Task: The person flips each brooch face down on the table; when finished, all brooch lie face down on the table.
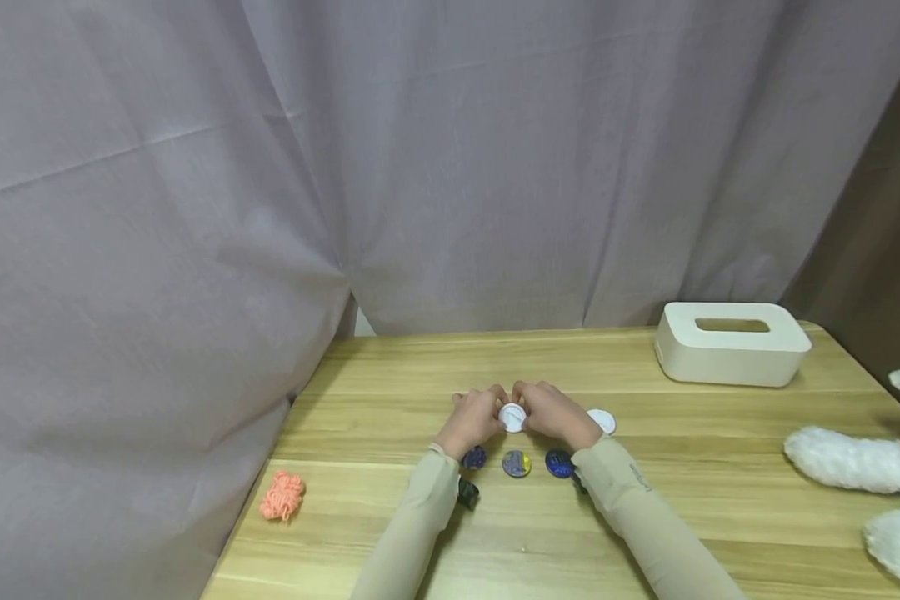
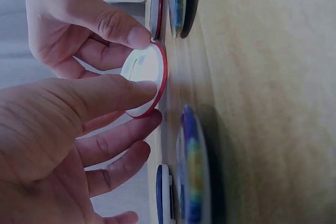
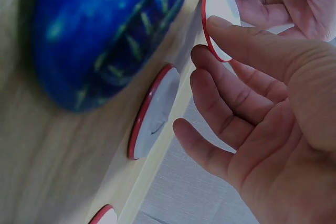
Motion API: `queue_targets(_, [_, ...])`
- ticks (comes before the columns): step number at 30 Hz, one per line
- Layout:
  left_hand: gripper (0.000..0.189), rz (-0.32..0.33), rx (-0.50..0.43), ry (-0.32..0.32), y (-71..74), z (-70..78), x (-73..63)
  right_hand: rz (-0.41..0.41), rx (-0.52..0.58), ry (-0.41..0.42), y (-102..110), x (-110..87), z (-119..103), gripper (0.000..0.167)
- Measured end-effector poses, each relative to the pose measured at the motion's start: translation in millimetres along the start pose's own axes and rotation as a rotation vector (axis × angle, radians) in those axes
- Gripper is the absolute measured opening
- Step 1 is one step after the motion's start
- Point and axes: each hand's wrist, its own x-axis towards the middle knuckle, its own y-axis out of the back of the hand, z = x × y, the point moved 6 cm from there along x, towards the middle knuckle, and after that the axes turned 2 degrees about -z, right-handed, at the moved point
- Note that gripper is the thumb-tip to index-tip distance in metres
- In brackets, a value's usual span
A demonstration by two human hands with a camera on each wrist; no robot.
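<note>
Hands [image 1: 474,421] [image 1: 557,414] pinch red-rimmed white disc [image 1: 512,418] | slotted white box [image 1: 727,363]: contents unclear

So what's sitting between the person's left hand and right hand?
A white round disc with a red rim, held by the left hand and the right hand; the head view shows it between them.

There are two hands [image 1: 474,418] [image 1: 557,412], one table [image 1: 390,364], one box [image 1: 727,364], one yarn bundle [image 1: 282,497], three red-rimmed discs [image 3: 223,22] [image 3: 156,114] [image 3: 107,217] and at least three patterned discs [image 1: 475,457] [image 1: 517,464] [image 1: 558,463].
</note>
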Motion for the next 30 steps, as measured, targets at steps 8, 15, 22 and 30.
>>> queue_targets(8, [0.026, -0.011, 0.106, -0.003, -1.5, 2.1, 0.8, -0.017, -0.044, -0.03, -1.5, 2.3, -0.3, 0.025])
queue_targets(15, [0.023, -0.038, 0.1, -0.009, -1.9, 3.1, -1.5, -0.027, -0.094, -0.014, -3.2, 2.6, 0.0, 0.023])
queue_targets(22, [0.02, -0.057, 0.095, -0.012, -2.8, 3.0, -2.2, -0.042, -0.117, -0.017, -3.9, 1.7, 0.5, 0.023])
queue_targets(30, [0.007, -0.094, 0.102, -0.015, -5.2, 2.6, -1.6, -0.11, -0.148, -0.032, -7.1, 3.9, 1.0, 0.017])
